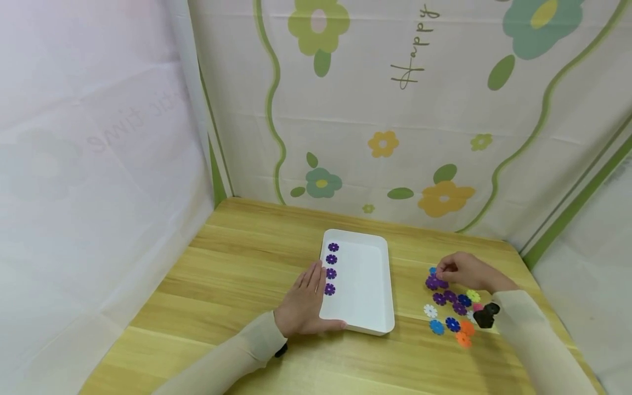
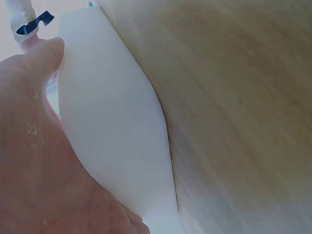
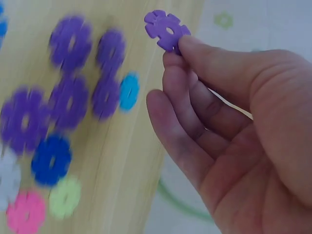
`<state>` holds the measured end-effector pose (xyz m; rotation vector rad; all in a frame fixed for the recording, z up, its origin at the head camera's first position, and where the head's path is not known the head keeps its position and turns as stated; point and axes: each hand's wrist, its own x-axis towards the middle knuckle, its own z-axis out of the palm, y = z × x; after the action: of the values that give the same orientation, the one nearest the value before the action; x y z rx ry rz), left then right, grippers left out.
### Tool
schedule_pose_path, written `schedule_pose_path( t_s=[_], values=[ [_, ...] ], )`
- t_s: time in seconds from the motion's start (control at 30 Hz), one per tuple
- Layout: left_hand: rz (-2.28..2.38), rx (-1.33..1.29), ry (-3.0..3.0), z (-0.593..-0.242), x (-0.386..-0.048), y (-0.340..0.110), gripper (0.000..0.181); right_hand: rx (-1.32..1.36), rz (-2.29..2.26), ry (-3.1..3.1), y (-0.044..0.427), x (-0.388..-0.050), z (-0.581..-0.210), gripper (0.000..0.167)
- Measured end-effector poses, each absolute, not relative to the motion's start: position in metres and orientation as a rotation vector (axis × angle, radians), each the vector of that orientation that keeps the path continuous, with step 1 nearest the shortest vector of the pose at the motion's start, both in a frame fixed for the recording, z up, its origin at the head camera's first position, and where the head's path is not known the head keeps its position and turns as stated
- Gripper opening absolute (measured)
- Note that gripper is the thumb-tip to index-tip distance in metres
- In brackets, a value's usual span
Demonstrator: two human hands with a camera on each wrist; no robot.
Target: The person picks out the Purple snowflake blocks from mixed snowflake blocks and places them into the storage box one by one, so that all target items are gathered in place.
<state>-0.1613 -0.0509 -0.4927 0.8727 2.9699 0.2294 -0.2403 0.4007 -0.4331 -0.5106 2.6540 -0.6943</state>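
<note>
A white tray (image 1: 362,280) lies on the table with several purple flower-shaped discs (image 1: 331,259) in a column along its left side. My left hand (image 1: 308,307) rests against the tray's left and near walls, fingers straight and thumb spread along the near edge; in the left wrist view the hand (image 2: 53,141) touches the tray's outer wall (image 2: 112,112). Right of the tray, my right hand (image 1: 466,271) is over a scattered group of discs. The right wrist view shows that hand (image 3: 234,107) pinching a purple disc (image 3: 166,30) between thumb and fingertip, off the table.
Loose discs in purple, blue (image 1: 452,324), white (image 1: 430,311), orange (image 1: 463,339), pink and yellow-green (image 1: 473,295) lie on the wooden table (image 1: 247,258) right of the tray. Printed fabric (image 1: 345,109) hangs behind the table and at both sides.
</note>
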Motion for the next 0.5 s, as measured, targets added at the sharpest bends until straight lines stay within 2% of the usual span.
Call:
schedule_pose_path(
  t_s=[0.5],
  values=[
    [0.241, 0.85, 2.938, -0.484, -0.159, -0.05, 0.129, -0.784, -0.829, 2.393, 0.287, -0.235, -0.42, 0.013]
  ],
)
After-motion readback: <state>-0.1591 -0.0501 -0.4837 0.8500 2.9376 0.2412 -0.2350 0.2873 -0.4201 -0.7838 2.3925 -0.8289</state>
